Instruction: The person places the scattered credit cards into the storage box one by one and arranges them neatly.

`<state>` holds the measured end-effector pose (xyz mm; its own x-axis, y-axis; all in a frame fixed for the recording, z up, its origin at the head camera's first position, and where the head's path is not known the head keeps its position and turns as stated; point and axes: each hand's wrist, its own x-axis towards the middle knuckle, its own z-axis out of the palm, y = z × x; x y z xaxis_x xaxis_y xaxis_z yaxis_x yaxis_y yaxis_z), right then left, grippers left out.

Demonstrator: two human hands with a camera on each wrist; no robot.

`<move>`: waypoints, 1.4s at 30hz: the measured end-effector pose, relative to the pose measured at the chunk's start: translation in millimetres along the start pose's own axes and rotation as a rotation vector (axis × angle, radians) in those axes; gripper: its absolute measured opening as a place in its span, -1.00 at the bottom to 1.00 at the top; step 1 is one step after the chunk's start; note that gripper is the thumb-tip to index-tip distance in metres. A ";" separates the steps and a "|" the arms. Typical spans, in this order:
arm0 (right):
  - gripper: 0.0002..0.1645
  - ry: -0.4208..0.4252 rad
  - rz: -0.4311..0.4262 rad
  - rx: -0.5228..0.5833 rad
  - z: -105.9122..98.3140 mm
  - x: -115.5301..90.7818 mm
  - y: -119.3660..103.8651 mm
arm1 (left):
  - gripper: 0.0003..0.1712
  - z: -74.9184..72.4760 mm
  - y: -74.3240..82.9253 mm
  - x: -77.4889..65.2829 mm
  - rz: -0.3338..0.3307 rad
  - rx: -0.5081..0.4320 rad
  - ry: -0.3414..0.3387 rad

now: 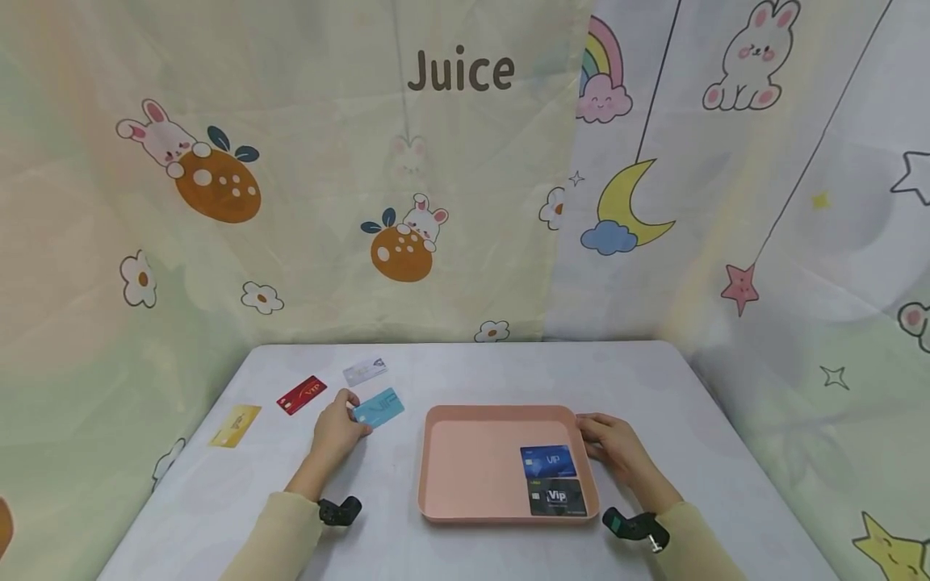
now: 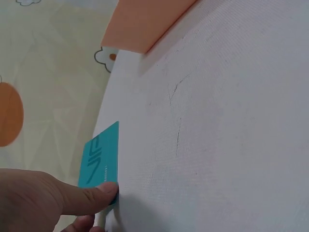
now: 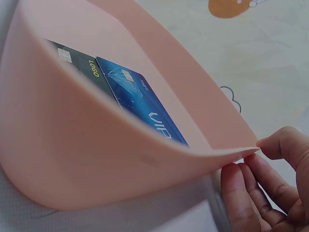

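Between thumb and fingers, my left hand pinches a light blue VIP card by its near left edge. In the left wrist view the card stands tilted, the thumb over its lower corner. At the right, my right hand pinches the rim of a pink tray near its far right corner; the right wrist view has the thumb on the rim and fingers under it. Inside the tray's right side lie a dark blue VIP card and, nearer me, a black Vip card.
On the white table, left of the tray, lie a gold card, a red VIP card and a pale silver card. Printed curtains hang behind the table and along its sides.
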<state>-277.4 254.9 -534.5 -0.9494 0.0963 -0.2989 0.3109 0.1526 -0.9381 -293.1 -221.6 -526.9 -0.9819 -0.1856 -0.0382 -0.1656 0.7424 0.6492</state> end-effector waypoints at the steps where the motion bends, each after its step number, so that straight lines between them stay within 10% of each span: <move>1: -0.40 -0.003 -0.002 -0.001 0.1 0.0 -0.2 | -0.46 -0.3 0.3 0.2 0.003 -0.008 0.005; 42: -0.39 -0.008 -0.010 0.008 -0.7 1.4 2.8 | -0.56 6.1 18.6 -2.9 0.094 -0.379 -0.021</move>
<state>-277.9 256.1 -537.4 -0.9527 0.0873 -0.2910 0.3011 0.1456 -0.9424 -293.8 -203.4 -519.3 -0.9934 -0.1123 0.0219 -0.0330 0.4642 0.8851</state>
